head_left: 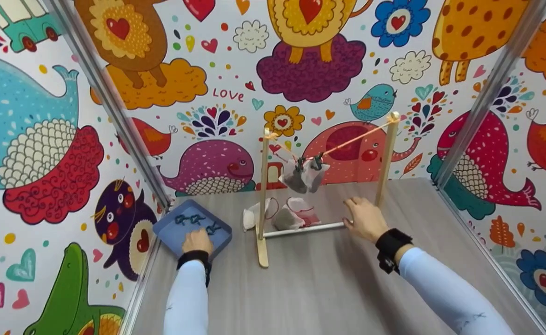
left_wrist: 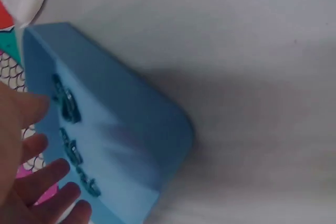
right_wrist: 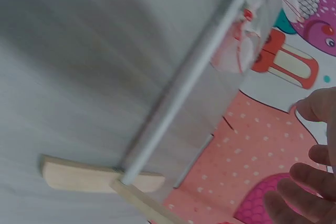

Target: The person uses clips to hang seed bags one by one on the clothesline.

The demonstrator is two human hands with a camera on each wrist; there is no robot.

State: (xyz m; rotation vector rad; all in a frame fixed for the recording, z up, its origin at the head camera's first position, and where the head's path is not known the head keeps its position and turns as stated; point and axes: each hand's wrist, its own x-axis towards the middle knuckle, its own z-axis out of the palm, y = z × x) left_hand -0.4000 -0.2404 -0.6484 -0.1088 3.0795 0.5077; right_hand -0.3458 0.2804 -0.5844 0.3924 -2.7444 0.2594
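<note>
My left hand point(head_left: 198, 243) is over the near side of a blue tray point(head_left: 173, 237), its fingers loosely spread and holding nothing. Several small dark green clips point(head_left: 196, 219) lie in that tray, just beyond the fingertips. My right hand point(head_left: 366, 218) hovers by the right end of a wooden rack's white bar point(head_left: 315, 228), fingers relaxed with nothing in them. An orange string point(head_left: 356, 138) sags between the rack's posts. Two small whitish pouches with dark contents point(head_left: 296, 179) hang from its low point, with dark green clips at their tops.
Several similar pouches point(head_left: 287, 218) lie on the table behind the bar. The rack's left post point(head_left: 263, 186) and foot point(head_left: 263, 256) stand between tray and pouches. Patterned panels with metal edge rails point(head_left: 110, 97) enclose the table at the back and sides.
</note>
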